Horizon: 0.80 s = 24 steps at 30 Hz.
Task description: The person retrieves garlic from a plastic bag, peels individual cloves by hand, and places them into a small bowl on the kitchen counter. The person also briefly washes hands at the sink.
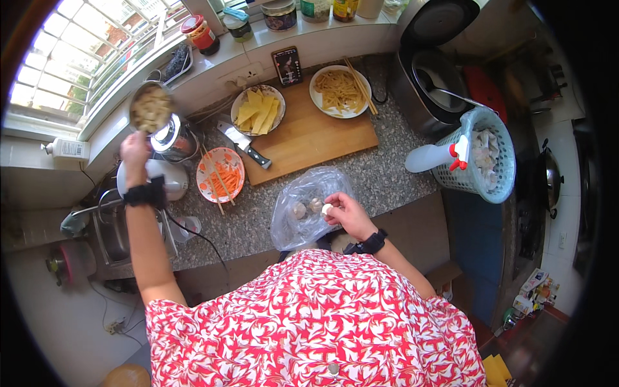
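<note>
My left hand is raised at the far left and grips the rim of a bowl. Blurred, pale chopped pieces of food fill this bowl, which is tilted towards me. Beneath it stands a small appliance with a shiny metal top. Between the thumb and fingers of my right hand is a small white piece, seemingly a garlic clove. That hand is over a clear plastic bag on the counter's front edge, where garlic bulbs lie.
A wooden cutting board bears a plate of pale strips with chopsticks and a bowl of yellow sheets. A cleaver touches its left edge. Shredded carrot fills another bowl. Rightward are a spray bottle, basket and open rice cooker.
</note>
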### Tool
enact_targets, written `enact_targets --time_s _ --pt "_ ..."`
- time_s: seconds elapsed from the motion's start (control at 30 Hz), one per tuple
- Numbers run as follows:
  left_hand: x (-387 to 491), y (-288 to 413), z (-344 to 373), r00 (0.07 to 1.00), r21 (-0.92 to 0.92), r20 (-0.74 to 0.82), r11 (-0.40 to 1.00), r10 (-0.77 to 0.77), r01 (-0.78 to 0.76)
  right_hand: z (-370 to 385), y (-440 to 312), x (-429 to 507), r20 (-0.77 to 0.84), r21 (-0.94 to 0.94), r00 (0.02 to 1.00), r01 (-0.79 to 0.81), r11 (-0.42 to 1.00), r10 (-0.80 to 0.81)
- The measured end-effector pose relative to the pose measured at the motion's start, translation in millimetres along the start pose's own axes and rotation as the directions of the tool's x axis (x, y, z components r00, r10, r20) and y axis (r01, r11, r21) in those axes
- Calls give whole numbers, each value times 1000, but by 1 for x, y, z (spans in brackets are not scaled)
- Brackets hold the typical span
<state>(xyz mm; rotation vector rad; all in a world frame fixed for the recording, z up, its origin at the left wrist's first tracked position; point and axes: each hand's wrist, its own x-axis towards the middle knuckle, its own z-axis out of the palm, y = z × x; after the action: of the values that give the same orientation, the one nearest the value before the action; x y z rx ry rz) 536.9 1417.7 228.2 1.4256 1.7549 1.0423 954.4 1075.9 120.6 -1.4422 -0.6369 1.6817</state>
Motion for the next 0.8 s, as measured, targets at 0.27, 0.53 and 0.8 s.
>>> enact_targets --time_s 0.27,0.53,0.8 --pt "-157 -25 246 778 256 583 962 -233 96 -7 -9 -4 36 -54 999 25 998 -23" --pt "-170 -59 298 808 283 567 959 -160 -9 -29 2 -16 -27 10 999 27 1000 -27" --pt "-183 -93 276 719 241 635 957 -281 162 -25 -7 -9 110 -39 993 37 999 -33"
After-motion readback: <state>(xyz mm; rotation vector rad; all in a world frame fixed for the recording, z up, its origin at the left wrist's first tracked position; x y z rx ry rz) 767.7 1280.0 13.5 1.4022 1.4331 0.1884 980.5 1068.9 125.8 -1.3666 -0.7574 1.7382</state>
